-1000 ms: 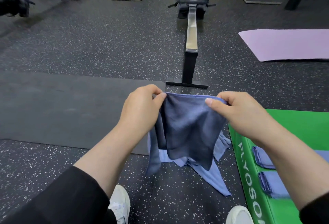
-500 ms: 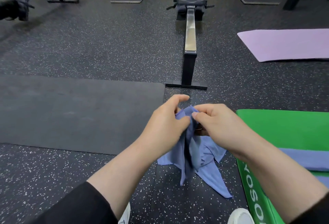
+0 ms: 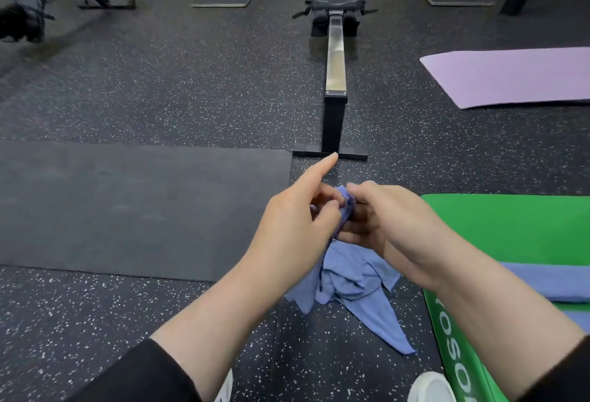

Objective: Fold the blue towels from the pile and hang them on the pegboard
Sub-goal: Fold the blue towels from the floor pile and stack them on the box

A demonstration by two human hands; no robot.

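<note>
Speckled rubber floor (image 3: 191,88), gym gear on it.
A dark mat (image 3: 127,210), purple mat (image 3: 510,79), rowing machine (image 3: 335,82), green box (image 3: 510,232) and apparently loose blue towels (image 3: 360,283) lie there.

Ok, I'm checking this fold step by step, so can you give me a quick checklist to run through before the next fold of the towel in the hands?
1. Left hand has a grip on the towel: ok, thumb and fingers pinch it, index finger points out.
2. Right hand holds the same towel: ok, fingers curled round the top edge.
3. Top corners brought together: cannot tell, the hands hide them.
4. Towel hangs free of the pile: cannot tell, the hands cover where they meet.
5. Folded towels already lie on the green box: ok.
6. Pegboard within reach: cannot tell, not in view.
</note>
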